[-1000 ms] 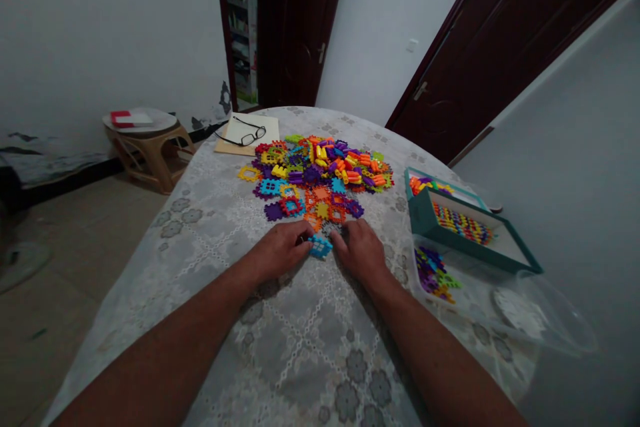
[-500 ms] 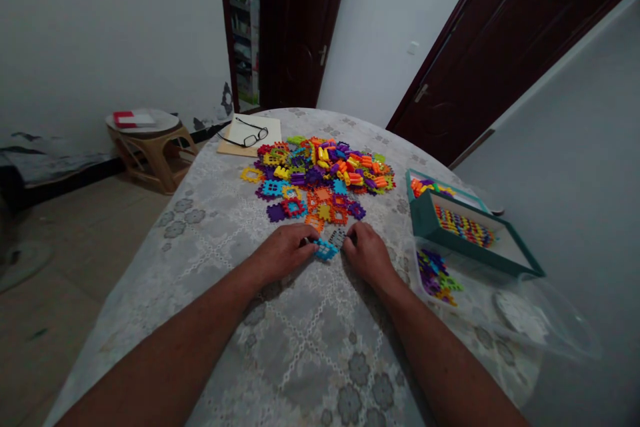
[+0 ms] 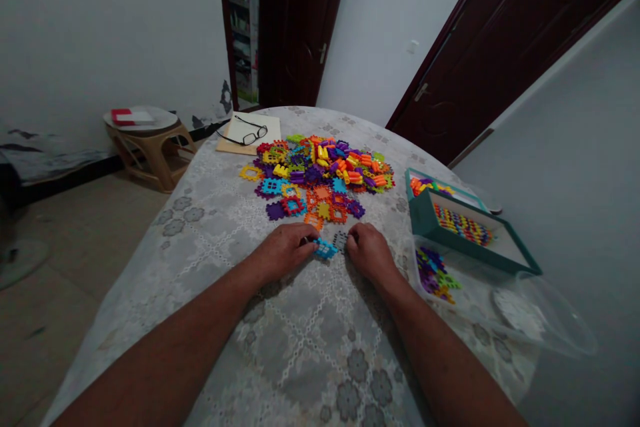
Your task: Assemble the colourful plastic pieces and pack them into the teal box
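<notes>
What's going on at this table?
A person's left hand pinches a blue openwork piece, and the right hand is at a grey piece beside it. I can't tell whether the two are joined. Beyond the hands lies a heap of colourful pieces; an open green box stands off to the right.

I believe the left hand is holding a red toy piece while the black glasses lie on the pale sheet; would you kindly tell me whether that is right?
Not quite: the toy piece in the left hand is blue, not red, as the head view shows. The black glasses do lie on the pale sheet.
</notes>
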`<state>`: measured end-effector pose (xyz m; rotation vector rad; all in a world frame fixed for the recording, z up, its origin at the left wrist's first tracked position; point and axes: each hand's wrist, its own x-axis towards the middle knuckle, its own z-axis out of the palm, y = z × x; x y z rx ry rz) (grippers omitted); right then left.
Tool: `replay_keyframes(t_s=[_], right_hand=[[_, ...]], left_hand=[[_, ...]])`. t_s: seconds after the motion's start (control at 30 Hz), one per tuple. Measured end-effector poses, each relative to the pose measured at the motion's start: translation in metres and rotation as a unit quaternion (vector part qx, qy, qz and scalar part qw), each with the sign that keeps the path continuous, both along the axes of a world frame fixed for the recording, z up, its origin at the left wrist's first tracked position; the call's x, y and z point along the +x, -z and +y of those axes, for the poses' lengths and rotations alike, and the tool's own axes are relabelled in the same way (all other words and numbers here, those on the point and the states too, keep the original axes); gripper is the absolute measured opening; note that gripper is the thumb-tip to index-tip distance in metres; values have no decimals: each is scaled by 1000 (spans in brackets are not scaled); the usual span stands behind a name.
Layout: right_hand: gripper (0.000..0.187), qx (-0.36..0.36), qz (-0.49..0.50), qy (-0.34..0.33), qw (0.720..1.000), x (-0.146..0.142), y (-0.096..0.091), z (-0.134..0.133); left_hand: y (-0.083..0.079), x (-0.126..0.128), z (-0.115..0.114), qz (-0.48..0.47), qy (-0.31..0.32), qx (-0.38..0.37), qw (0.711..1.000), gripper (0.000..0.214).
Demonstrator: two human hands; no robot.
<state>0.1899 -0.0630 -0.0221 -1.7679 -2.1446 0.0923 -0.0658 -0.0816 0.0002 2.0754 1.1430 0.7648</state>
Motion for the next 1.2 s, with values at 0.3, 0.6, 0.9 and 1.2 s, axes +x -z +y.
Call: replay_keyframes(t_s=[0.3,0.6,0.9,1.2], right_hand=[[10,14,21,-16,1000,1,-3,0],[9,-49,-10,3,999,0,-10,-6],[6,5,141,-38,989,2,-9,-2],[33,6,124,-105,987,-3,-9,-9]], left_hand=[[1,1,0,12,1,-2,1000,16],[-1,1,-1,22,3,-8,1000,15],[-2,2,-1,16,-4,-11,1000,15],[2,0,0,26,-4,3,1000,14]])
